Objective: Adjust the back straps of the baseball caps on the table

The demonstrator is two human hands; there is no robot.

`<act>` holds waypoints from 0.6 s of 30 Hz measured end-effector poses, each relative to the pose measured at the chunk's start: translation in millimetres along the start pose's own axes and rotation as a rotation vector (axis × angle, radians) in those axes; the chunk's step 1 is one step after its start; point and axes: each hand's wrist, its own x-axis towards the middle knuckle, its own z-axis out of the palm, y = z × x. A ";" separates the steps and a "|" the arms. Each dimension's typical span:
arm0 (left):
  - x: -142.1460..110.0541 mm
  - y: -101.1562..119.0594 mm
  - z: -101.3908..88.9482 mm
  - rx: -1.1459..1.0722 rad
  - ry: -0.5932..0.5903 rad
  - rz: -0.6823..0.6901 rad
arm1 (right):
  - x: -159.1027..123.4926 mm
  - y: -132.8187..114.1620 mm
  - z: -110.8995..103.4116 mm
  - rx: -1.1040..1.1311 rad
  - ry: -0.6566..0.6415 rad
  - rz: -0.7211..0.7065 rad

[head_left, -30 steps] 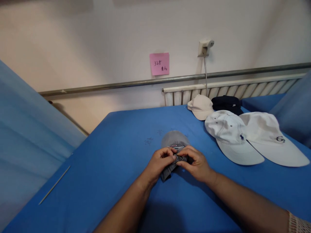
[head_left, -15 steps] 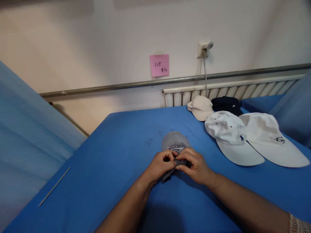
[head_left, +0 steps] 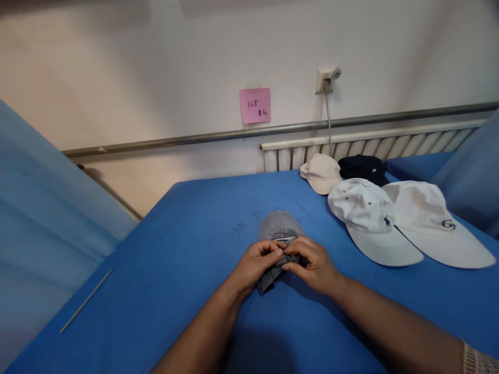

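A grey cap [head_left: 279, 223] with a small red-and-white label lies on the blue table [head_left: 187, 234], its brim pointing away from me. My left hand [head_left: 257, 265] is closed on the cap's near part, thumb bent over the fabric. From the other side my right hand [head_left: 312, 262] pinches the same grey fabric between thumb and fingers. The fingertips of both hands almost meet there. Under them the cap is bunched, and its near end sticks out below my left hand. Part of it is hidden by my fingers.
At the right lie a pale cap [head_left: 362, 208] with a dark emblem, a white cap [head_left: 424, 213], a beige cap [head_left: 322, 171] and a dark navy cap [head_left: 362, 169]. A thin stick [head_left: 86, 301] rests at the left. Behind are a radiator [head_left: 362, 143] and a metal pipe [head_left: 195, 138].
My left thumb has shifted up and lies closer over the index finger on the fabric. My right hand stays nearly still, and the cap has barely moved.
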 end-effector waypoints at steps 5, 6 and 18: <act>0.5 -1.2 1.0 -0.011 -0.003 -0.002 | 1.0 0.3 0.0 0.001 -0.001 -0.005; 0.7 -1.4 1.2 -0.004 -0.004 0.003 | 1.2 0.2 0.0 0.002 -0.005 -0.006; -3.6 7.2 -1.6 -0.036 -0.022 -0.001 | 1.2 -1.7 -2.6 0.041 0.032 0.004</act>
